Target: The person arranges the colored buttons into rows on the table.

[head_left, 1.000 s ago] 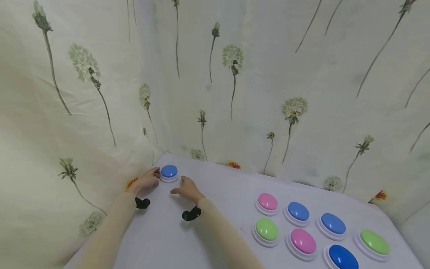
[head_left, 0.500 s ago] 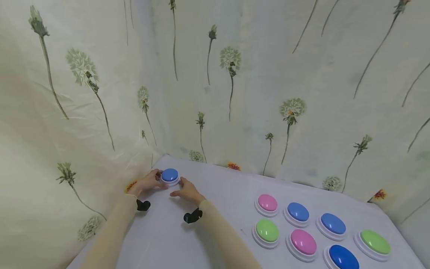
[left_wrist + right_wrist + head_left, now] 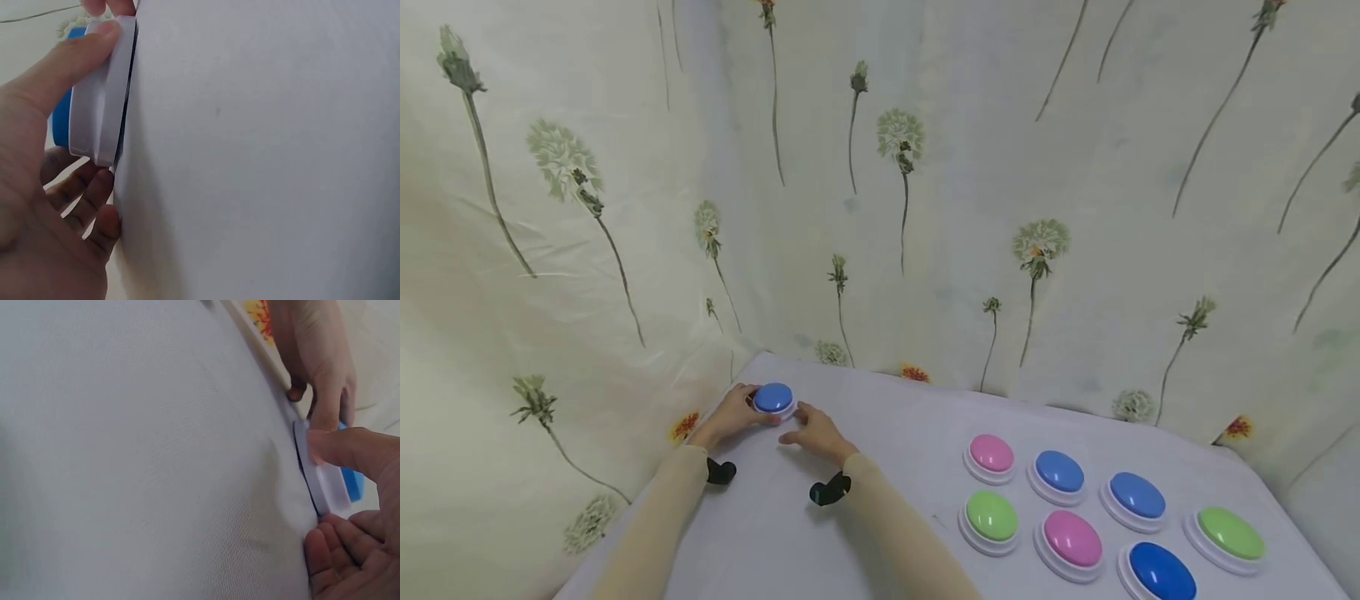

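Note:
At the table's far left corner, in the head view, sits a round push button (image 3: 773, 397) with a blue dome and white base. My left hand (image 3: 730, 417) grips its left side. In the left wrist view, the left thumb (image 3: 78, 59) lies across the white base (image 3: 105, 106), with other fingers behind and beside it. From the right, my right hand (image 3: 820, 434) reaches the base with its fingertips, its thumb standing apart in front in the head view. The right wrist view has that thumb (image 3: 353, 447) overlapping the base and the other fingers (image 3: 319, 544) loosely bent.
Several more push buttons stand in rows at the right of the white table (image 3: 865, 542): a pink button (image 3: 992, 452), a green button (image 3: 992, 515) and a dark blue button (image 3: 1162, 570) among them. A flower-printed curtain (image 3: 955, 217) hangs behind and to the left.
My left hand has closed in and taken hold of the blue button, and my right fingertips have met its right side. The whole head view has shifted slightly.

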Available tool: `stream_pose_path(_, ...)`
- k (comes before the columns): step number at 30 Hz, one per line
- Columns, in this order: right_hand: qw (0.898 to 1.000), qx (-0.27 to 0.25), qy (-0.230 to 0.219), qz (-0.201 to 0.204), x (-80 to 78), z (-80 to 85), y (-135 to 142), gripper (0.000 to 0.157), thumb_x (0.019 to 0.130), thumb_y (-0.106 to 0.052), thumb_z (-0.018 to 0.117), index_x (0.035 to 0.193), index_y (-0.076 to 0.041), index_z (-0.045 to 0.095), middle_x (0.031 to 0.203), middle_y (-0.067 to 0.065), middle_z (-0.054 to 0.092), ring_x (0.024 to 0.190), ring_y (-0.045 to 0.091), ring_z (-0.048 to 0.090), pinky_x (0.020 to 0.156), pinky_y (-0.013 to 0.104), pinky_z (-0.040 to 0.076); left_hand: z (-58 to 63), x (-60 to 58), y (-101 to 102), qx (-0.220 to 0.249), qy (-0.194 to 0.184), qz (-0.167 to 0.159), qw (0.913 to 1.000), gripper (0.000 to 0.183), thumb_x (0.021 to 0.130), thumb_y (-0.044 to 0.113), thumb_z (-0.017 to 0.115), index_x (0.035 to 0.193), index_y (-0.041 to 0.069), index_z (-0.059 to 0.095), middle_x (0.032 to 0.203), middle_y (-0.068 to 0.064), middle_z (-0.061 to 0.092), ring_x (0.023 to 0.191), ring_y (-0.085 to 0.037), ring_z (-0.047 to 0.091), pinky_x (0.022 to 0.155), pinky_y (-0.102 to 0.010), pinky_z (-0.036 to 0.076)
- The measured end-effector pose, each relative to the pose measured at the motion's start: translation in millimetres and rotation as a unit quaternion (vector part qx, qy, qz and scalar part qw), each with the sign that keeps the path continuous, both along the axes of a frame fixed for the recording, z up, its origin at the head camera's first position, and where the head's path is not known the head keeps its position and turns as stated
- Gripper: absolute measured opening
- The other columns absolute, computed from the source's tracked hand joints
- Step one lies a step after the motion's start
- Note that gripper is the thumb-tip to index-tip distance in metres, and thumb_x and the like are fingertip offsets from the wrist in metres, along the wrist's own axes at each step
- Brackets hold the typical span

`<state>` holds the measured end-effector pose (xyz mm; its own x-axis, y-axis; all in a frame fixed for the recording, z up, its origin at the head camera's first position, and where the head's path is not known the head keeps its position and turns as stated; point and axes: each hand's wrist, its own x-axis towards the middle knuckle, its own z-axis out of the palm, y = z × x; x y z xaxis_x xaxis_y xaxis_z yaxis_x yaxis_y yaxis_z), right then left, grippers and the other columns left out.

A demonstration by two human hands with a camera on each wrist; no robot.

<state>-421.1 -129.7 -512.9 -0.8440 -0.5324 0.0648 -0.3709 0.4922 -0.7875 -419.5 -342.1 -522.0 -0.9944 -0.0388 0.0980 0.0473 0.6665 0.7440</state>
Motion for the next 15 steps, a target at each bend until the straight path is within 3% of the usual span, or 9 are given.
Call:
stream_pose_path(8,1.000,-0.019,-0.008,-0.001,1.1,0.2,4.4,0.083,0.081,-0.028,0.076,0.147,0.000,0.035,0.141,0.017,0.051,0.131,0.030,0.048,0.111,0.042,0.037,4.9,11.8,-7.8,0.019,-0.011,-0.066,0.9976,0.084,0.075,0.036,0.082,0.141,0.001,0.043,0.135,-0.020,0.046,0.127,-0.037,0.043,0.108,-0.058,0.032)
stream_pose_path(15,0.999,-0.041,0.018,0.005,-0.1,-2.9,7.3,0.077,0.081,-0.031,0.075,0.144,0.000,0.041,0.140,0.013,0.053,0.123,0.028,0.055,0.102,0.040,0.046,12.5,23.0,-8.5,0.040,-0.047,-0.089,0.9941,0.087,0.075,0.037,0.082,0.144,0.007,0.039,0.142,-0.016,0.043,0.125,-0.034,0.045,0.103,-0.055,0.037)
